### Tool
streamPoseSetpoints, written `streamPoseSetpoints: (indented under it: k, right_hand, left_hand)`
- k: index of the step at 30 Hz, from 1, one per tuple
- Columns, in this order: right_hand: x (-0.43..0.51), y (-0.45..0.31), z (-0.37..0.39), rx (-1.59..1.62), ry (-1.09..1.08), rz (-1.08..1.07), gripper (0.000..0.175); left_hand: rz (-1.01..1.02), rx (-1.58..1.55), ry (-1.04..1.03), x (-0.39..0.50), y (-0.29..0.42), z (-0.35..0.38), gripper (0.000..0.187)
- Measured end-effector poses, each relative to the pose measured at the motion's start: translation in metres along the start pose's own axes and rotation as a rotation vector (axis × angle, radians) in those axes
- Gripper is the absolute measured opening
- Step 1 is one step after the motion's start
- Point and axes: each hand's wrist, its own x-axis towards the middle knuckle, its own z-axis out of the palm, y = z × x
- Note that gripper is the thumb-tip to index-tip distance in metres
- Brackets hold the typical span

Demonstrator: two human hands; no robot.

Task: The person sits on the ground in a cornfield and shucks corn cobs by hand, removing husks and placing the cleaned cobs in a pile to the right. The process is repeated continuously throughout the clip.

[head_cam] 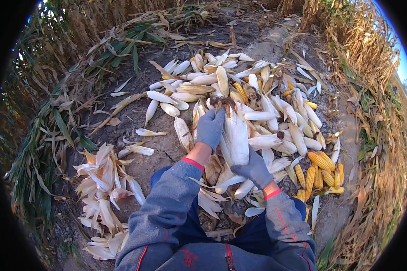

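An ear of corn in pale husk (pixel 236 137) is held upright before me, its brown silk end pointing away. My left hand (pixel 210 128), in a grey glove, grips its upper left side near the silk. Around its lower end my gloved right hand (pixel 254 169) is closed, fingers partly hidden beneath the ear. A loose strip of husk (pixel 229 182) hangs below it. Beyond and to the right spreads a pile of unhusked ears (pixel 196 88), with some yellow kernels showing among them.
Bare yellow corn cobs (pixel 320 172) lie in a heap at the right. Stripped husks (pixel 103 179) are piled on the soil (pixel 159 162) at the left. Cut green and dry stalks (pixel 59 111) border the ground, and standing dry corn plants (pixel 84 23) rise behind.
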Motion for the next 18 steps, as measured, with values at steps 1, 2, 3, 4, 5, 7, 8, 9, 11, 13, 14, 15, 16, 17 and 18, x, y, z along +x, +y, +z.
streamPoseSetpoints:
  k: [1, 2, 3, 4, 5, 7, 8, 9, 11, 13, 14, 15, 16, 17, 18]
  right_hand:
    - [0.001, 0.001, -0.002, -0.024, -0.016, -0.013, 0.093]
    - [0.001, 0.002, -0.004, -0.005, -0.001, -0.021, 0.094]
    - [0.003, 0.002, -0.006, -0.014, 0.009, -0.024, 0.094]
    - [0.003, 0.003, -0.008, -0.050, 0.023, -0.017, 0.094]
    - [0.004, 0.002, -0.009, -0.014, -0.014, -0.022, 0.095]
    - [0.003, 0.000, -0.008, -0.028, -0.059, 0.004, 0.096]
    - [0.002, -0.002, -0.006, -0.034, -0.051, -0.008, 0.095]
    - [0.001, -0.004, -0.002, -0.075, -0.024, -0.005, 0.094]
    - [-0.002, -0.008, 0.005, -0.071, 0.016, -0.001, 0.094]
    - [-0.003, -0.010, 0.011, 0.007, 0.029, 0.017, 0.095]
    - [-0.003, -0.010, 0.013, 0.032, 0.053, -0.002, 0.093]
    - [-0.002, -0.009, 0.013, 0.048, 0.068, -0.006, 0.091]
    - [-0.001, -0.008, 0.013, 0.037, 0.098, -0.015, 0.089]
    - [0.001, -0.006, 0.013, 0.091, 0.055, -0.009, 0.088]
    - [0.003, -0.003, 0.012, 0.121, 0.033, -0.004, 0.086]
  left_hand:
    - [0.033, -0.065, -0.012, -0.001, 0.001, 0.000, 0.035]
    - [0.051, -0.130, -0.015, -0.001, 0.002, 0.001, 0.035]
    - [0.069, -0.197, -0.017, -0.001, 0.002, 0.001, 0.036]
    - [0.039, -0.199, -0.036, -0.002, 0.002, 0.001, 0.036]
    - [0.008, -0.202, -0.053, -0.002, 0.000, 0.001, 0.037]
    - [-0.026, -0.206, -0.041, -0.001, -0.004, 0.000, 0.037]
    - [-0.030, -0.209, -0.015, -0.001, -0.007, 0.000, 0.037]
    - [-0.033, -0.211, 0.013, 0.000, -0.011, 0.001, 0.036]
    - [-0.019, -0.208, 0.097, 0.001, -0.018, 0.004, 0.034]
    - [-0.085, -0.223, 0.149, 0.004, -0.023, 0.005, 0.034]
    - [-0.159, -0.238, 0.159, 0.005, -0.025, 0.006, 0.034]
    - [-0.254, -0.257, 0.190, 0.005, -0.025, 0.007, 0.034]
    - [-0.212, -0.268, 0.176, 0.004, -0.025, 0.009, 0.034]
    - [-0.188, -0.279, 0.182, 0.002, -0.025, 0.010, 0.034]
    - [-0.191, -0.287, 0.178, 0.001, -0.023, 0.013, 0.034]
